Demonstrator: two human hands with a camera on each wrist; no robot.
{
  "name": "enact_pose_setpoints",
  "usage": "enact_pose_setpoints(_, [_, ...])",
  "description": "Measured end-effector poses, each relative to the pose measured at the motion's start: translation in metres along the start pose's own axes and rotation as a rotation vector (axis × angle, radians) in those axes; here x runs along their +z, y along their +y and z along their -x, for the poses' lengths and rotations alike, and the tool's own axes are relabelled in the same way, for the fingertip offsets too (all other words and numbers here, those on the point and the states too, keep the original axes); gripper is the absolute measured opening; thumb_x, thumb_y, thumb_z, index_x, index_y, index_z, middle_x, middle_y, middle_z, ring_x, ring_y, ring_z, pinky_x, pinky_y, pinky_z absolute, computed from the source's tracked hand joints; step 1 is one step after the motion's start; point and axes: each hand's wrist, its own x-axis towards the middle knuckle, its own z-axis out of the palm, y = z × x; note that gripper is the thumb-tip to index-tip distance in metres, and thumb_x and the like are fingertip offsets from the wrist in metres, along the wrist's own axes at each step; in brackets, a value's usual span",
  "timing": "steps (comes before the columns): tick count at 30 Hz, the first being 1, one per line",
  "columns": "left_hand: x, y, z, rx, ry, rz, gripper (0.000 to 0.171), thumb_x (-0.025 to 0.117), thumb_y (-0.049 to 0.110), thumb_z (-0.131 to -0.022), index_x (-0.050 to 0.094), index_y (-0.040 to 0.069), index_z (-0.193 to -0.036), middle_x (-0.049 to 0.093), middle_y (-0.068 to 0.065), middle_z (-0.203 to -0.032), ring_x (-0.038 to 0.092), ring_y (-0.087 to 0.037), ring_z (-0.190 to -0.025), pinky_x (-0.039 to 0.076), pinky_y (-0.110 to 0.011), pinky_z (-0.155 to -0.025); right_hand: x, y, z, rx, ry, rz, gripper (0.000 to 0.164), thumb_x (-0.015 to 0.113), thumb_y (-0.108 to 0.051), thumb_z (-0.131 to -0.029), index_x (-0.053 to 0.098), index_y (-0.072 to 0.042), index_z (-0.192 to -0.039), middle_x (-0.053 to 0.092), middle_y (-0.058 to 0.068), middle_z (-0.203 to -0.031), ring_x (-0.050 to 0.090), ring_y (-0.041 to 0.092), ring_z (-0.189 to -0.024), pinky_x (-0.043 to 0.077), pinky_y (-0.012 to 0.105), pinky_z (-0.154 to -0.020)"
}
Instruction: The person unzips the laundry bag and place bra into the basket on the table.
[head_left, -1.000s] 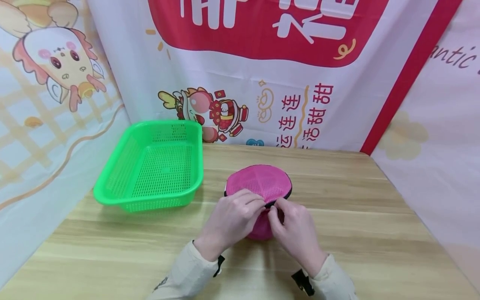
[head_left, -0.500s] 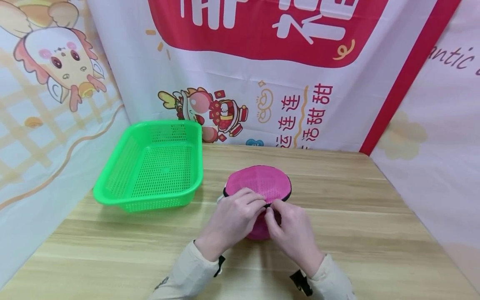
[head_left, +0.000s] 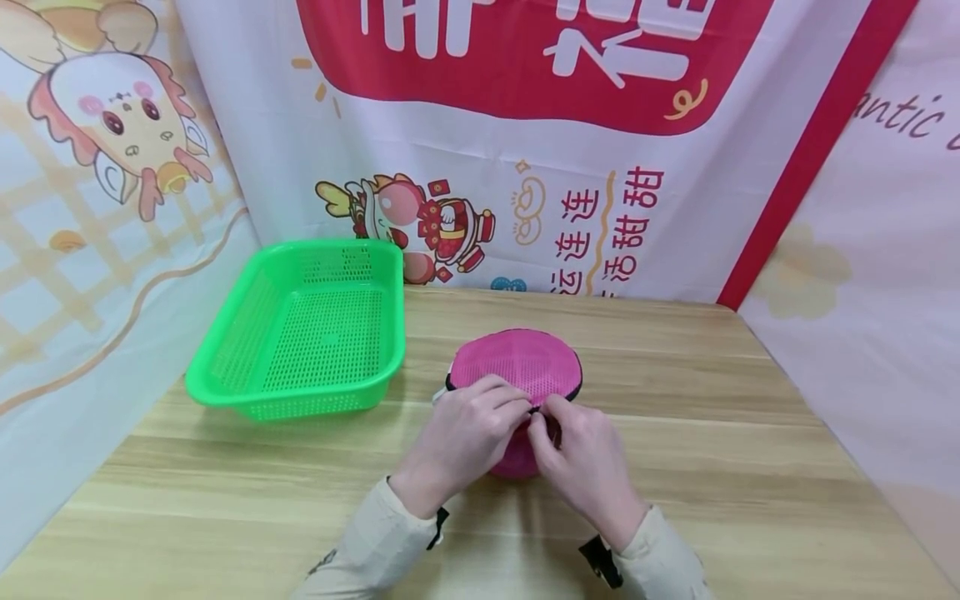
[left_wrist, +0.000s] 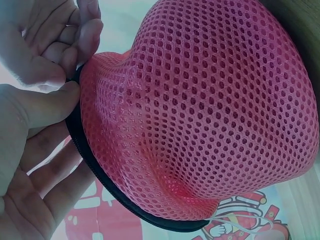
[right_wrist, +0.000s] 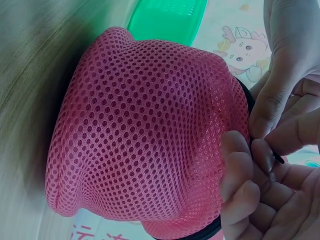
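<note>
A pink mesh laundry bag [head_left: 517, 362] stands on the table, round on top and bulging in the left wrist view. Around its rim runs a black zipper [left_wrist: 125, 200]. My left hand [head_left: 468, 433] pinches this rim at the near side, thumb against the black edge. Right beside it, my right hand [head_left: 588, 454] pinches the same zipper edge between thumb and forefinger. A small dark end [right_wrist: 279, 159] pokes out by the right fingers; whether it is the zipper pull I cannot tell. What lies inside the bag is hidden by the mesh.
A green perforated plastic basket [head_left: 322, 333] stands at the left on the wooden table [head_left: 712, 467]. Printed cloths hang at the back [head_left: 465, 133] and on both sides. A thin white cord [left_wrist: 245, 220] hangs from the bag's rim.
The right hand has shifted slightly left along the zipper, closer to the left hand. The left hand and the basket stay nearly where they were.
</note>
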Motion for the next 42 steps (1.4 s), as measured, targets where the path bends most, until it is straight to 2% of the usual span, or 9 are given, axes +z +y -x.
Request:
enact_pose_setpoints(13, [0.0000, -0.0008, -0.0003, -0.003, 0.010, 0.005, 0.012, 0.073, 0.009, -0.088, 0.078, 0.008, -0.098, 0.073, -0.001, -0.094, 0.064, -0.014, -0.087, 0.056, -0.025, -0.076, -0.0008, 0.0008, 0.0004, 0.020, -0.007, 0.031, 0.023, 0.062, -0.006, -0.082, 0.050, -0.018, -0.066, 0.035, -0.012, -0.054, 0.032, 0.001, -0.047, 0.026, 0.018, -0.038])
enact_pose_setpoints(26, [-0.0013, -0.0010, 0.0007, -0.005, 0.008, 0.013, 0.013, 0.075, 0.010, -0.086, 0.078, 0.008, -0.098, 0.073, -0.001, -0.094, 0.064, -0.014, -0.087, 0.056, -0.026, -0.075, -0.0022, 0.0012, 0.0001, -0.009, 0.008, 0.058, 0.032, 0.059, -0.006, -0.080, 0.039, -0.022, -0.060, 0.028, -0.015, -0.053, 0.028, 0.000, -0.046, 0.021, 0.017, -0.037])
enact_pose_setpoints(42, [-0.0028, -0.0008, 0.0009, -0.010, -0.017, 0.010, 0.014, 0.073, 0.008, -0.087, 0.078, 0.009, -0.100, 0.073, 0.000, -0.096, 0.064, -0.013, -0.088, 0.056, -0.026, -0.076, -0.0019, 0.0017, 0.0008, 0.032, -0.015, 0.078, 0.032, 0.058, -0.009, -0.079, 0.038, -0.023, -0.059, 0.030, -0.014, -0.051, 0.030, 0.001, -0.045, 0.023, 0.019, -0.035])
